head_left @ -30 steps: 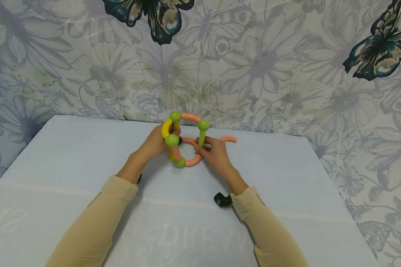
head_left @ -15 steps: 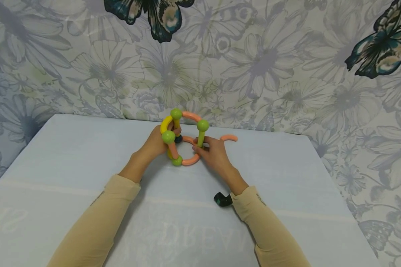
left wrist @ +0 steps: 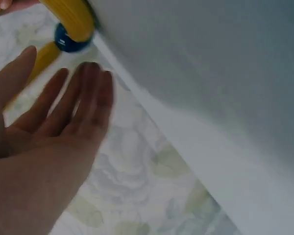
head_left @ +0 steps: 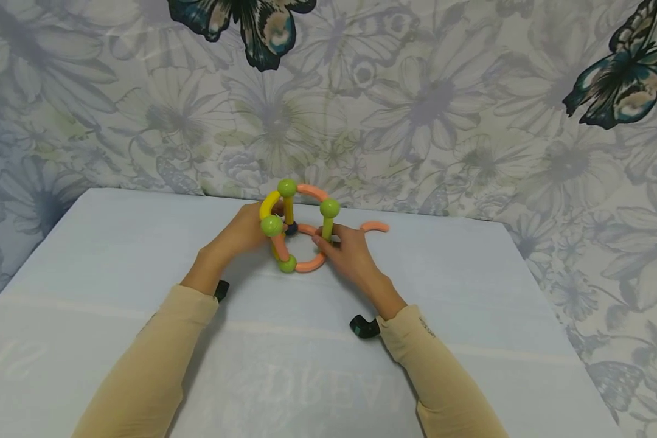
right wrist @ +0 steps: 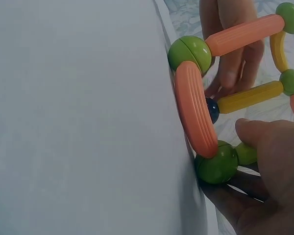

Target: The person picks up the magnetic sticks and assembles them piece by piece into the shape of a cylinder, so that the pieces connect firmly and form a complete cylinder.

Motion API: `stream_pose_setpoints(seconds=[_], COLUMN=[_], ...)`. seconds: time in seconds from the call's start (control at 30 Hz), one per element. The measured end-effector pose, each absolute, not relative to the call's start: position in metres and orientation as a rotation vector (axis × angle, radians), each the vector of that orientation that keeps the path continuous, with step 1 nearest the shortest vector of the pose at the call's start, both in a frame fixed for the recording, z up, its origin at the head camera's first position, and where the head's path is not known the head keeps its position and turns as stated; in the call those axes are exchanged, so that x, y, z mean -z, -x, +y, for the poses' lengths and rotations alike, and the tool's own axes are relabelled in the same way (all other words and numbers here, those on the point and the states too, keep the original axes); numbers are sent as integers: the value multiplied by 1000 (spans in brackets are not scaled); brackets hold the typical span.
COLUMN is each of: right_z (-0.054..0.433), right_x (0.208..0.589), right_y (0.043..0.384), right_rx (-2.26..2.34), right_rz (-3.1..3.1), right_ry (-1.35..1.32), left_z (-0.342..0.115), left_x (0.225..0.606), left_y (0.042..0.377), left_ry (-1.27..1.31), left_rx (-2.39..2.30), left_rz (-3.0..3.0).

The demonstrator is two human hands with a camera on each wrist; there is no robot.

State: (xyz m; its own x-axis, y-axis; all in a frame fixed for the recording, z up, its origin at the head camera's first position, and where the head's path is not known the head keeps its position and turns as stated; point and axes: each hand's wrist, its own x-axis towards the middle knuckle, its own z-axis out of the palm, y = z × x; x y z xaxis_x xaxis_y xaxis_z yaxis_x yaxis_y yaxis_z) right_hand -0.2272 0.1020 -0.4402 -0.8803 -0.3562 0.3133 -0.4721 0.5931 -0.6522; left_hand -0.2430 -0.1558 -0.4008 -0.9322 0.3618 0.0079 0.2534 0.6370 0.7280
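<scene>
A frame of magnetic rods and balls stands near the table's far edge in the head view. Green balls (head_left: 330, 208) join orange curved rods (head_left: 311, 266) at its top and base. On its left side are a yellow curved rod (head_left: 267, 205) and an upright yellow rod (head_left: 289, 210) above a dark blue ball (head_left: 291, 229). My right hand (head_left: 354, 255) grips the upright green rod (head_left: 327, 228) low down, by the bottom green ball (right wrist: 217, 163). My left hand (left wrist: 54, 127) is beside the yellow side with fingers extended, apart from the blue ball in the left wrist view.
A loose orange curved rod (head_left: 375, 227) lies behind my right hand on the white table (head_left: 285, 365). Floral wallpaper (head_left: 432, 121) rises just behind the far edge. Black wrist devices (head_left: 364, 326) show by both sleeves.
My left hand has let go of the yellow side and drawn a little left. The frame's top has shifted slightly left. My right hand keeps its grip.
</scene>
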Motion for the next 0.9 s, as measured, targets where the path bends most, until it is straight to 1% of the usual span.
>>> stream_pose_setpoints(seconds=[0.17,0.3,0.43,0.63,0.9], right_z=[101,102,103,103,104], right_x=[441,441,441,439,439], right_y=[227,227,227,227,226], right_rx=[-1166,-1140,-1139,-1172,-1142], right_rz=[-2708,-2751,-2743,-2737,-2758], right_ry=[-675,-643,-624,-614,-512], left_z=[-176,-173,-158,-152,-150], left_x=[390,395,404,407,407], left_y=[238,238,240,239,241], left_ry=[-512,-663,-838,-899,-854], left_rx=[-1153,-1216,-1256,-1243,-1116], left_rz=[2515,2243,2133,2197,2478])
